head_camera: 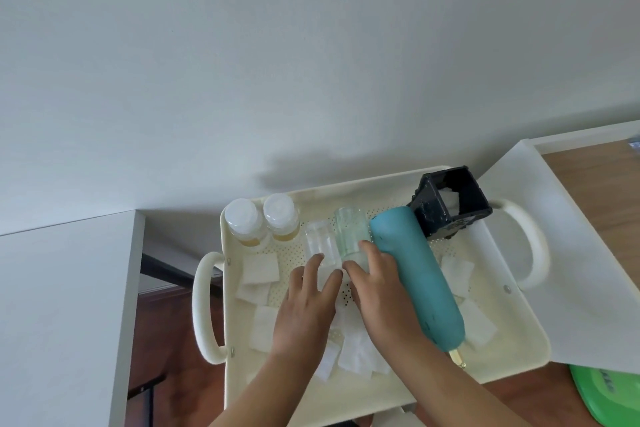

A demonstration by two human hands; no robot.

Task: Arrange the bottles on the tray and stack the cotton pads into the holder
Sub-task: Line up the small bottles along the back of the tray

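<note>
A cream perforated tray [512,350] with handles holds everything. Two white-capped bottles [242,218] [280,211] of yellow liquid stand at its back left. Beside them stand a clear bottle [320,241] and a pale green bottle [351,227]. A tall teal bottle [415,274] stands to their right. My left hand [304,308] has its fingers around the base of the clear bottle. My right hand [384,291] grips the base of the green bottle. White square cotton pads [260,269] lie scattered over the tray floor. The black holder [450,204] at the back right has a pad inside.
A white box or lid [571,253] lies right of the tray on a wooden surface. A green object [609,395] shows at the bottom right. A white cabinet top [62,305] is on the left, with a gap and dark floor between. A white wall rises behind.
</note>
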